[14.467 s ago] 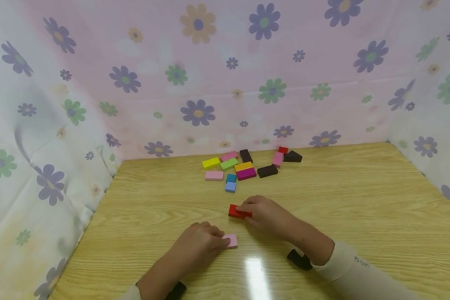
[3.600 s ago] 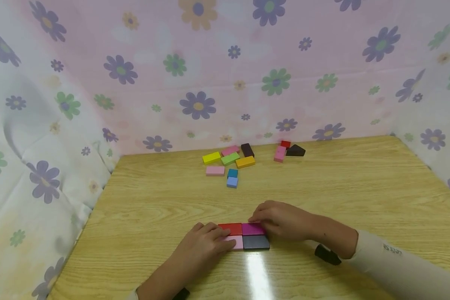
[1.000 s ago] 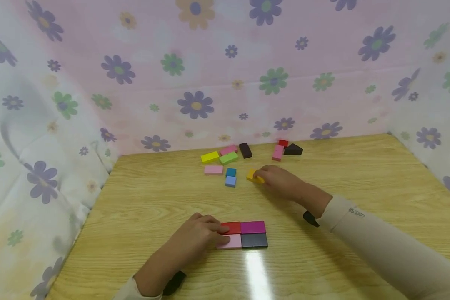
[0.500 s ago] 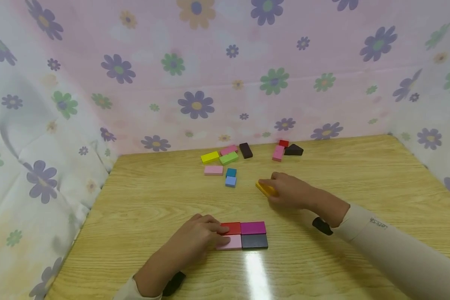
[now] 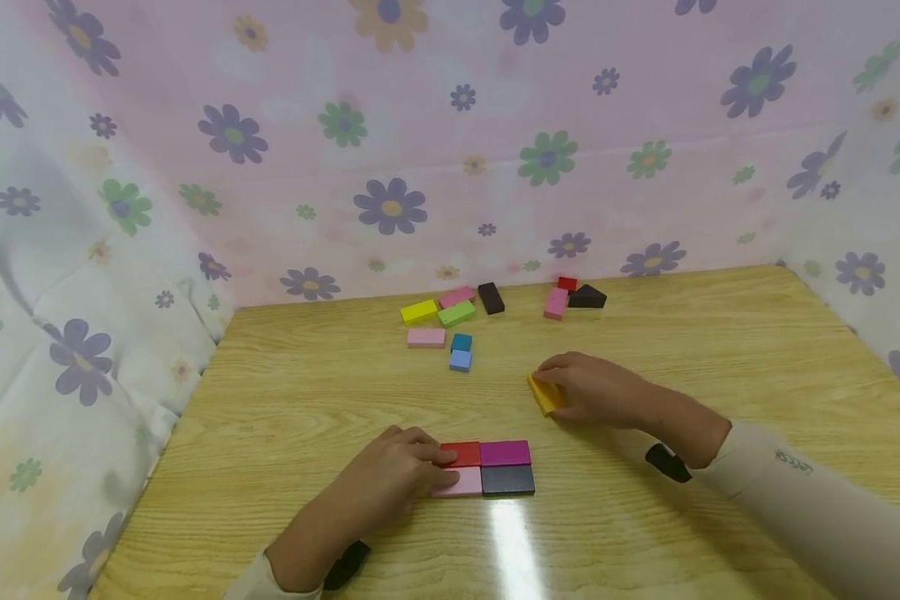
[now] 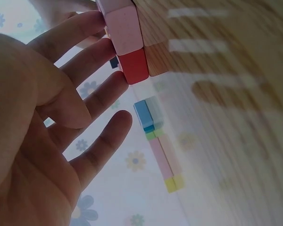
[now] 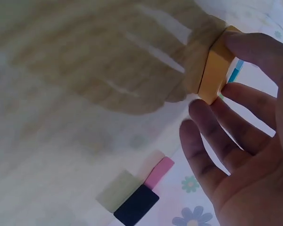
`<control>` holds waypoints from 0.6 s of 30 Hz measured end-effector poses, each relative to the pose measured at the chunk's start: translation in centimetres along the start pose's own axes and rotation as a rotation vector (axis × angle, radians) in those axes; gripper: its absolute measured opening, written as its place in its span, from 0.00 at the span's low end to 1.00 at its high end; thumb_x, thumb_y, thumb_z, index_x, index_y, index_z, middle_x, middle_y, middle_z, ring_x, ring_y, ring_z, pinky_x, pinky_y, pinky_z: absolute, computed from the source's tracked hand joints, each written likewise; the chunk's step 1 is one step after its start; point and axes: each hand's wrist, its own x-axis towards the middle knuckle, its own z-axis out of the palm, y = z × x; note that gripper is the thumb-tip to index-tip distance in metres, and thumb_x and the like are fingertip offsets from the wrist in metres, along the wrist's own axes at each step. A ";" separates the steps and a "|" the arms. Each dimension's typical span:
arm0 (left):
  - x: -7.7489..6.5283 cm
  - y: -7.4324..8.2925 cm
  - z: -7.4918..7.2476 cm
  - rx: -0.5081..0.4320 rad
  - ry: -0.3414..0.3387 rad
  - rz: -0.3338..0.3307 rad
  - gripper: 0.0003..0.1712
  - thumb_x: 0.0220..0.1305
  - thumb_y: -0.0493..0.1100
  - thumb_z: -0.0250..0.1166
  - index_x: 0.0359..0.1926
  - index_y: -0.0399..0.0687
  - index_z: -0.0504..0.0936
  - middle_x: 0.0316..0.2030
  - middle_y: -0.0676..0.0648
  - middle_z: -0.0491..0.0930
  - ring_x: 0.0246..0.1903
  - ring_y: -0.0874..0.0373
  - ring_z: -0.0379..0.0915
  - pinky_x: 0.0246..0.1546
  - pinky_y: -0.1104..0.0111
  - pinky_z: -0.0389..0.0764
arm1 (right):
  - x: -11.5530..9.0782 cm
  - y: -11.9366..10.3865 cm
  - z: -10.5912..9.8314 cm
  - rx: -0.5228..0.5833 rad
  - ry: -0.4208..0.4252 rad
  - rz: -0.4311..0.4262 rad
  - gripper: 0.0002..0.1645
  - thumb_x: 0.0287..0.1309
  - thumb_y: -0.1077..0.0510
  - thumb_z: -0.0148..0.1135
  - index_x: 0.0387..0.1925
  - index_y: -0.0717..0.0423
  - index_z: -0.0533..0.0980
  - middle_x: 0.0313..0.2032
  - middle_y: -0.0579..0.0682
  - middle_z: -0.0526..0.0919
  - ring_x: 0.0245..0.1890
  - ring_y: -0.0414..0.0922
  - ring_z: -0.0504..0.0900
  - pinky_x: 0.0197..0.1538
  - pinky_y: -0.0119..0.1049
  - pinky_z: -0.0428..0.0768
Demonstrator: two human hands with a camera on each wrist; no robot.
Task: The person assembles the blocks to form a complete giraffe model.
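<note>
My left hand (image 5: 390,473) rests its fairly straight fingers on the left ends of a red block (image 5: 462,453) and a pale pink block (image 5: 461,482). Beside these lie a magenta block (image 5: 506,452) and a dark grey block (image 5: 508,481), the group forming a flat two-by-two rectangle. Farther right and back, my right hand (image 5: 596,390) pinches an orange block (image 5: 545,395) between thumb and fingertips, its long side turned slantwise. In the right wrist view the thumb presses one end of the orange block (image 7: 217,68), with fingers at the other end.
Behind, on the wooden table (image 5: 307,375), lie a yellow block (image 5: 419,312), a green block (image 5: 457,313), another pale pink block (image 5: 426,337) and two blue blocks (image 5: 461,360). A black block (image 5: 587,297) stands farther right. A flowered cloth (image 5: 435,150) encloses the back and sides.
My right hand has drawn the orange block from the back rows towards the front right, turning it on the way. The left hand stays on the red and pale pink blocks.
</note>
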 end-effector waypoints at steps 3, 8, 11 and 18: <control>0.0 -0.1 0.1 -0.008 -0.004 0.006 0.24 0.62 0.32 0.67 0.53 0.63 0.87 0.55 0.58 0.84 0.56 0.59 0.77 0.55 0.57 0.77 | -0.7 -0.3 0.4 -0.001 0.058 -0.005 0.31 0.55 0.50 0.74 0.58 0.60 0.80 0.56 0.56 0.82 0.58 0.56 0.79 0.59 0.50 0.80; 0.0 -0.3 0.3 -0.021 0.002 0.016 0.24 0.63 0.31 0.66 0.54 0.62 0.87 0.55 0.58 0.84 0.56 0.59 0.77 0.56 0.58 0.77 | -2.2 -2.7 0.4 0.000 0.166 -0.077 0.33 0.52 0.44 0.76 0.57 0.56 0.81 0.53 0.53 0.84 0.54 0.52 0.81 0.55 0.46 0.82; -0.1 -0.4 0.3 -0.041 -0.003 0.013 0.24 0.63 0.31 0.66 0.54 0.62 0.87 0.56 0.58 0.83 0.57 0.59 0.77 0.57 0.57 0.77 | -3.2 -4.8 0.4 -0.031 0.235 -0.164 0.33 0.52 0.43 0.76 0.57 0.54 0.82 0.52 0.50 0.84 0.51 0.48 0.82 0.51 0.43 0.84; 0.0 -0.5 0.3 -0.059 0.006 0.013 0.20 0.66 0.34 0.64 0.53 0.61 0.87 0.56 0.57 0.83 0.56 0.59 0.77 0.57 0.58 0.77 | -5.4 -9.1 1.4 -0.142 0.372 -0.403 0.29 0.51 0.39 0.74 0.53 0.46 0.83 0.50 0.45 0.86 0.47 0.43 0.82 0.50 0.41 0.82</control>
